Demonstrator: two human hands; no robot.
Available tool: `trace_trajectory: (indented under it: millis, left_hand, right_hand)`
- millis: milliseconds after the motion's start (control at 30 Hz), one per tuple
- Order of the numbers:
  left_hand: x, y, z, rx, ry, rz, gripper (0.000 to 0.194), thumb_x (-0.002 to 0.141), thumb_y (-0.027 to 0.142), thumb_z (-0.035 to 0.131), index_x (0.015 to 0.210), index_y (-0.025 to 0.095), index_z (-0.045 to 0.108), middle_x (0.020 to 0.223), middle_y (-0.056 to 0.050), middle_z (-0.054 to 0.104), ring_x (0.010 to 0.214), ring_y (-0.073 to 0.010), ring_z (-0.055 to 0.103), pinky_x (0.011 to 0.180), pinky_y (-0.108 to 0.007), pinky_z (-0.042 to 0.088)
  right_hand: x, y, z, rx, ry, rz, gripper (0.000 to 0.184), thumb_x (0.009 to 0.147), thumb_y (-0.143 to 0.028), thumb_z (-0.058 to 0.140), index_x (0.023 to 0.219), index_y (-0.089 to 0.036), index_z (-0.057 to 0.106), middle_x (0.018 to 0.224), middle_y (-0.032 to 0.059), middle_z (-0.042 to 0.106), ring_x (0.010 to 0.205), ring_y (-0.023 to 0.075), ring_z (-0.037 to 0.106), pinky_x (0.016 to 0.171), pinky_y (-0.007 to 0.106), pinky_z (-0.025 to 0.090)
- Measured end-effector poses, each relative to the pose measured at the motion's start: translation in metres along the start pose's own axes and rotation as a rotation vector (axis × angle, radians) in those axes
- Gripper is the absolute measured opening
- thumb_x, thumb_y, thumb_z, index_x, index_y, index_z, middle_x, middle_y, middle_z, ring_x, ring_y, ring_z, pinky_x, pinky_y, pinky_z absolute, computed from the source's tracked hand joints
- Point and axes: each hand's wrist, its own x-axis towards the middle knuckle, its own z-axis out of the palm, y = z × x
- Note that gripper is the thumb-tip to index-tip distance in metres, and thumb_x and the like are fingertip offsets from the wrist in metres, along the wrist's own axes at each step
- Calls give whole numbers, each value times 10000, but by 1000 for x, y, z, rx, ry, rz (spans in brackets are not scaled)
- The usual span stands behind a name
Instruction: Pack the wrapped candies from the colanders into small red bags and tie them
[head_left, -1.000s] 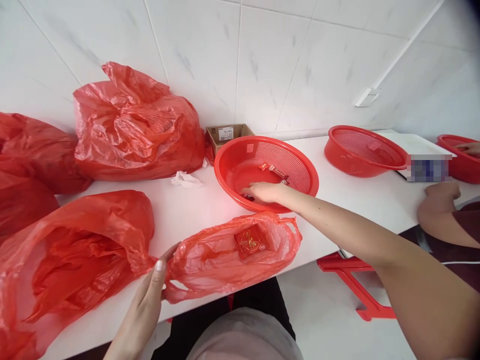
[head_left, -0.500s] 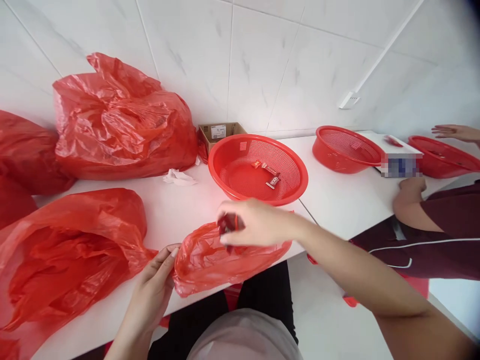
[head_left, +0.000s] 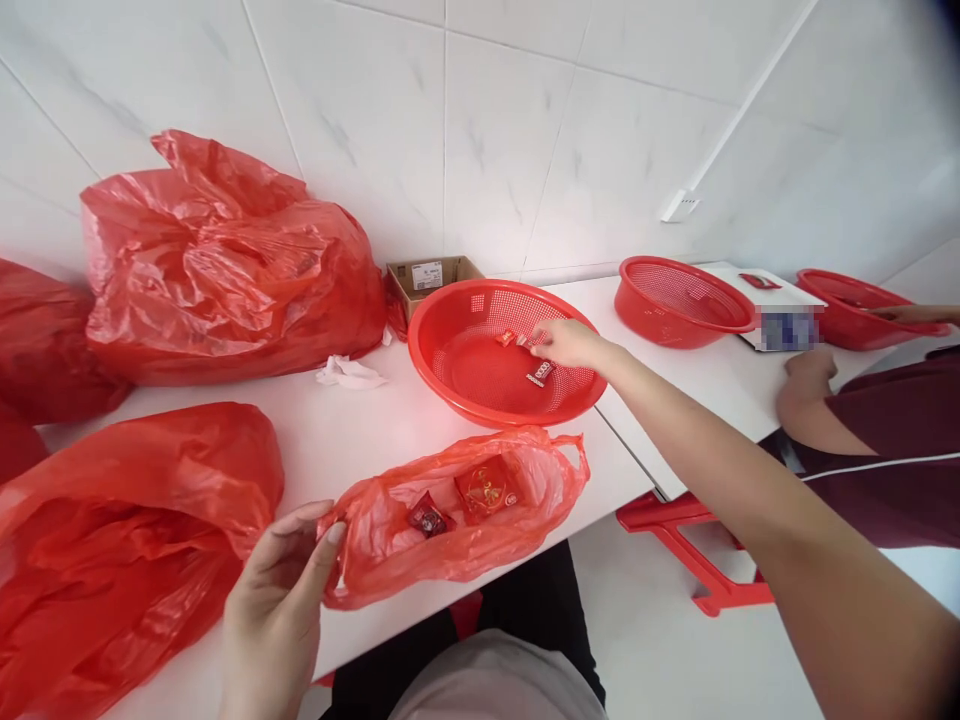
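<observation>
My left hand (head_left: 289, 570) pinches the left edge of a thin red plastic bag (head_left: 465, 560), which lies with its mouth wide on the table. Inside it are a dark red wrapped packet (head_left: 430, 515) and a larger red packet with gold print (head_left: 487, 488). My right hand (head_left: 566, 343) reaches into a big red plastic basket (head_left: 442, 388), its fingers closed at a small red-and-white wrapped packet partly hidden under them. Beside those fingers sit a small orange-red packet (head_left: 505, 338) and a dark packet with white print (head_left: 539, 374).
Large red bags (head_left: 232, 280) stand at the left, one gaping bag (head_left: 142, 540) nearer. Behind the basket is a cardboard box (head_left: 439, 272); white tissue (head_left: 349, 373) lies beside it. Rightward are another basket (head_left: 675, 305), a scale (head_left: 787, 325), a third basket (head_left: 855, 310) and a co-worker's arm (head_left: 810, 385).
My right hand has gone from above the bag, where it held a dark red packet, into the basket. That packet now lies in the bag. My left hand still holds the bag's edge.
</observation>
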Motion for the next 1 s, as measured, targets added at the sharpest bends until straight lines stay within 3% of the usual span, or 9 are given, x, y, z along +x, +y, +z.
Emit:
trace_trajectory:
  millis: [167,300,367,467,567,733,833,900,1000]
  left_hand:
    - [-6,5,4,48,-2,36,337,743,434,778,1017,272,667,996,17,694,940,-148,641,790,-191,520]
    - [-2,3,5,10,-47,9,391,721,438,796,1042,251,673,1014,-9,683,854,-131,620,668,-170,505]
    - [1,2,5,9,-56,19,412,712,435,802,1046,229,680,1008,-31,681,787,-132,610,616,-187,499]
    - [3,2,5,-2,-76,40,403,716,421,801,1048,224,685,994,-38,680,765,-136,603,610,-203,503]
    - [1,2,5,-23,-95,33,390,720,415,802,1050,244,684,993,-22,673,789,-126,589,630,-185,502]
    - [-7,2,6,-4,-84,2,411,715,454,795,1048,244,675,1064,-22,652,825,-119,574,631,-163,479]
    - [-13,6,7,-7,-92,0,505,759,483,746,1199,269,623,968,-10,634,810,-128,583,680,-198,487]
    - [-18,11,7,15,-98,-7,584,789,499,707,1311,278,564,932,-10,619,847,-152,600,747,-237,496]
    - [-21,16,4,92,-103,-16,624,814,522,665,1373,284,520,1217,-52,614,1145,-218,567,920,-280,464]
  right_hand:
    - [38,9,33,-172,-247,-16,519,760,-299,770,1242,-179,620,1314,168,569,1020,278,645,814,340,492]
    - [42,2,43,-290,-359,-39,343,901,-325,649,1195,-154,611,1271,125,583,1043,231,624,872,407,531]
    - [42,1,43,-322,-382,-39,342,943,-345,596,1229,-157,583,1239,98,600,1057,217,618,889,430,540]
    - [41,2,41,-335,-389,-34,361,940,-352,600,1237,-150,576,1240,103,597,1054,219,619,886,432,540]
    - [40,5,38,-305,-419,-42,278,909,-336,630,1106,-139,635,1113,95,644,977,209,629,837,372,521]
    - [35,4,38,-225,-405,-20,294,729,-349,754,933,-153,673,947,106,665,854,237,624,680,307,443]
    - [31,1,32,-160,-368,-10,275,671,-243,776,903,-139,672,863,99,667,824,240,628,668,305,443]
    - [26,-1,22,-87,-322,-27,237,709,-180,727,933,-141,659,837,90,673,801,227,640,666,299,454]
    - [4,-15,2,89,-186,-128,200,856,-205,587,1054,-184,583,944,69,686,823,181,658,692,275,484]
